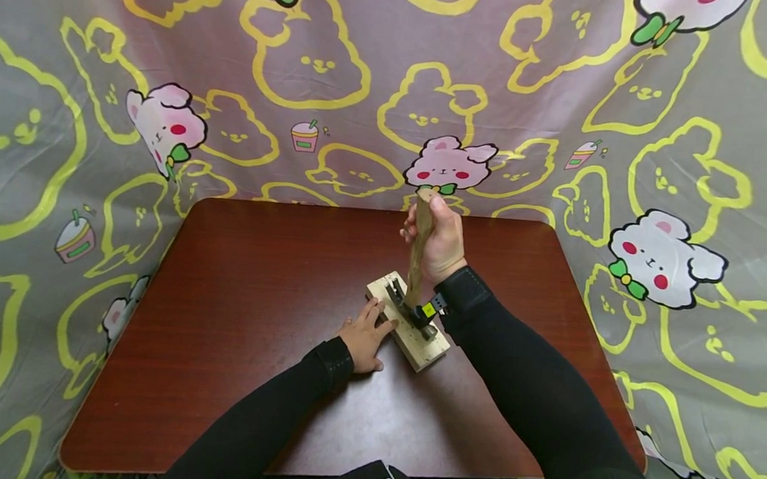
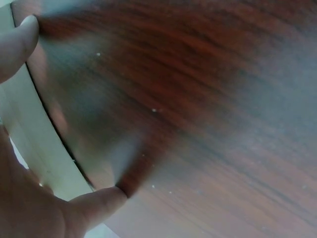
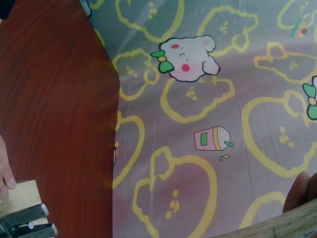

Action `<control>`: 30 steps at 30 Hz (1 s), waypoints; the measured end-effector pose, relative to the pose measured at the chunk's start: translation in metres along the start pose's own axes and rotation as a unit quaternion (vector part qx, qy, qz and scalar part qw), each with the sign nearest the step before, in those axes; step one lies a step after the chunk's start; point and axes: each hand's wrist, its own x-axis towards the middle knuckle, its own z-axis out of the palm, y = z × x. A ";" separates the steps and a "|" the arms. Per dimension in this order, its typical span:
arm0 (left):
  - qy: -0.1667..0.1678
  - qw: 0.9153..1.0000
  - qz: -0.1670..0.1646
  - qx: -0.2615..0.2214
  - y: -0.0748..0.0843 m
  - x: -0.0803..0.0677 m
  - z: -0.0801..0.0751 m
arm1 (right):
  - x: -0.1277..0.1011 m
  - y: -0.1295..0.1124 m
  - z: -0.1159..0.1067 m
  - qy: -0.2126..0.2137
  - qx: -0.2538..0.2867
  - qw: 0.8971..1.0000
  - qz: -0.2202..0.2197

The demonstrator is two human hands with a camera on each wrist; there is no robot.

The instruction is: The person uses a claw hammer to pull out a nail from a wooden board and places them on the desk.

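Observation:
My right hand (image 1: pixel 445 239) grips the upright wooden handle of a claw hammer (image 1: pixel 418 252), thumb near the handle's top end. The hammer's dark head lies along the top of a pale wooden board (image 1: pixel 426 354), which rests at an angle on the table. In the right wrist view, the two-pronged claw (image 3: pixel 29 214) sits over the board, with a small shiny tip showing between the prongs. My left hand (image 1: pixel 364 338) spreads its straight fingers against the board's left side. Its thumb touches the tabletop, as the left wrist view shows.
Around the board stretches a reddish-brown table (image 1: pixel 257 283) with rounded corners. A cartoon-patterned cloth (image 1: pixel 348 42) hangs behind it and along both sides. The person's dark sleeves (image 1: pixel 526 377) reach in from the near edge.

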 end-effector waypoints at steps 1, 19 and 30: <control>0.001 1.000 0.000 -0.001 0.000 0.000 0.000 | 0.000 0.000 0.000 0.001 -0.002 1.000 -0.003; -0.038 0.999 -0.015 0.012 0.009 -0.005 -0.018 | -0.001 0.002 -0.001 -0.005 -0.015 1.000 0.001; -0.039 0.999 -0.018 0.014 0.006 -0.002 -0.011 | -0.001 0.001 0.003 0.000 -0.005 1.000 -0.004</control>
